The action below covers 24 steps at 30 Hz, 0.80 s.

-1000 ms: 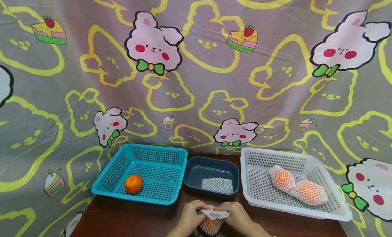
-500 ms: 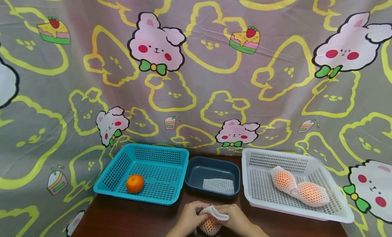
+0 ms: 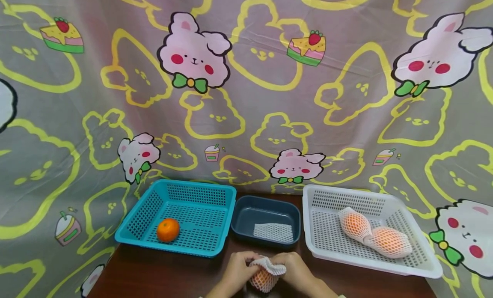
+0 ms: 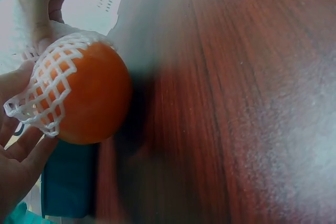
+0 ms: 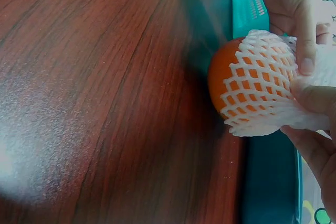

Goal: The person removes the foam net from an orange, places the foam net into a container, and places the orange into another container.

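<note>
An orange point(image 3: 262, 280) half covered by a white foam net point(image 3: 271, 266) is held just above the dark wooden table point(image 3: 161, 276) at the bottom centre. My left hand point(image 3: 237, 270) and my right hand point(image 3: 295, 267) both pinch the net from either side. In the left wrist view the net point(image 4: 46, 90) is bunched over one end of the orange point(image 4: 97, 100), whose other half is bare. In the right wrist view the net point(image 5: 265, 85) covers most of the orange point(image 5: 221, 80), pinched by my right fingers point(image 5: 315, 103).
Behind the hands stand a teal basket point(image 3: 192, 191) with one bare orange point(image 3: 167, 230), a small dark blue tray point(image 3: 265, 204) holding an empty net point(image 3: 274, 232), and a white basket point(image 3: 346, 197) with two netted oranges point(image 3: 375, 233). A cartoon-print cloth hangs behind.
The net has bunched up further at the top of the orange and more bare skin shows. Both hands stay in the same place.
</note>
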Each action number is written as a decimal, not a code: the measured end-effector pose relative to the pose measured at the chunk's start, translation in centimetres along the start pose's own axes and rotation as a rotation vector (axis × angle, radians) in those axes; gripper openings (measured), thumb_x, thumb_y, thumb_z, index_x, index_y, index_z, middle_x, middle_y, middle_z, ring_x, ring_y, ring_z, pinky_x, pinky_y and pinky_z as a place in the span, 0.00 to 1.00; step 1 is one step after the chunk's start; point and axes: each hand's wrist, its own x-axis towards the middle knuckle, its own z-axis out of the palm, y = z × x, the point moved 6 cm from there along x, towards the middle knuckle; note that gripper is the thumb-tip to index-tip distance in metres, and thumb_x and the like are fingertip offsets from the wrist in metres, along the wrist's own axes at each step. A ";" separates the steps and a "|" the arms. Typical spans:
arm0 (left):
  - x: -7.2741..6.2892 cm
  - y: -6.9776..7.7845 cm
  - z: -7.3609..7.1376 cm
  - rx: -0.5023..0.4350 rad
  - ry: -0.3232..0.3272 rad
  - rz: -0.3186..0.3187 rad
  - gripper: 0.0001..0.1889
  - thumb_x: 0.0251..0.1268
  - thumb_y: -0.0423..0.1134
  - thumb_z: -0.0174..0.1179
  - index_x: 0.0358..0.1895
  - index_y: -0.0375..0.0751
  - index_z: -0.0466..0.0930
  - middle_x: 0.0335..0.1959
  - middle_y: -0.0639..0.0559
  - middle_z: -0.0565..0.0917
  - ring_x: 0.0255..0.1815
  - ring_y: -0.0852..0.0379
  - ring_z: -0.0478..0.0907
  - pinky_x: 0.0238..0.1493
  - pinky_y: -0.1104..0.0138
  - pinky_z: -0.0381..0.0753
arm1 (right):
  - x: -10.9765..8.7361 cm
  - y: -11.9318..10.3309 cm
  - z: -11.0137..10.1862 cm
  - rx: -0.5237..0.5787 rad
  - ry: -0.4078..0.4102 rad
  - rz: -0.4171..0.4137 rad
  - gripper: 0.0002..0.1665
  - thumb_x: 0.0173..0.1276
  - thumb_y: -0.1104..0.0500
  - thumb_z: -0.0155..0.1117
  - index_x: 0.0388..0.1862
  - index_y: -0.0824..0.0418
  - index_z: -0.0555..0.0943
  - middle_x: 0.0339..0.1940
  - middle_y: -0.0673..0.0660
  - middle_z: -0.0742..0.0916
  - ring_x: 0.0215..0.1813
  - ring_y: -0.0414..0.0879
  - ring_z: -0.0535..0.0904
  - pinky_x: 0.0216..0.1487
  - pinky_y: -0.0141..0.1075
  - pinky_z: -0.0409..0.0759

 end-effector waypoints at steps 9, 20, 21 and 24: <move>0.1 0.0 -0.4 0.006 0.002 0.008 0.07 0.51 0.28 0.75 0.30 0.44 0.90 0.29 0.61 0.87 0.32 0.70 0.79 0.34 0.72 0.79 | 0.5 -0.1 0.3 -0.013 0.018 -0.013 0.15 0.47 0.74 0.77 0.32 0.58 0.89 0.31 0.48 0.89 0.36 0.34 0.84 0.36 0.23 0.80; -0.1 -0.9 0.0 0.016 -0.170 -0.002 0.26 0.47 0.45 0.82 0.51 0.45 0.87 0.50 0.56 0.84 0.51 0.62 0.79 0.54 0.64 0.79 | 0.3 0.2 0.3 -0.007 0.060 0.006 0.10 0.54 0.68 0.77 0.33 0.56 0.88 0.32 0.49 0.88 0.37 0.35 0.83 0.37 0.24 0.80; -0.2 -1.0 0.0 0.017 -0.179 -0.004 0.26 0.47 0.45 0.82 0.52 0.44 0.86 0.50 0.56 0.85 0.50 0.62 0.79 0.54 0.64 0.79 | 0.2 0.2 0.3 0.002 0.056 0.010 0.10 0.56 0.67 0.77 0.35 0.57 0.88 0.34 0.50 0.89 0.38 0.37 0.84 0.38 0.26 0.81; -0.2 -1.1 -0.1 0.011 -0.191 -0.018 0.26 0.47 0.44 0.82 0.52 0.43 0.86 0.49 0.56 0.85 0.48 0.63 0.79 0.52 0.64 0.79 | 0.1 0.2 0.5 0.039 0.033 0.022 0.13 0.60 0.62 0.78 0.44 0.60 0.87 0.41 0.53 0.89 0.44 0.42 0.85 0.44 0.32 0.84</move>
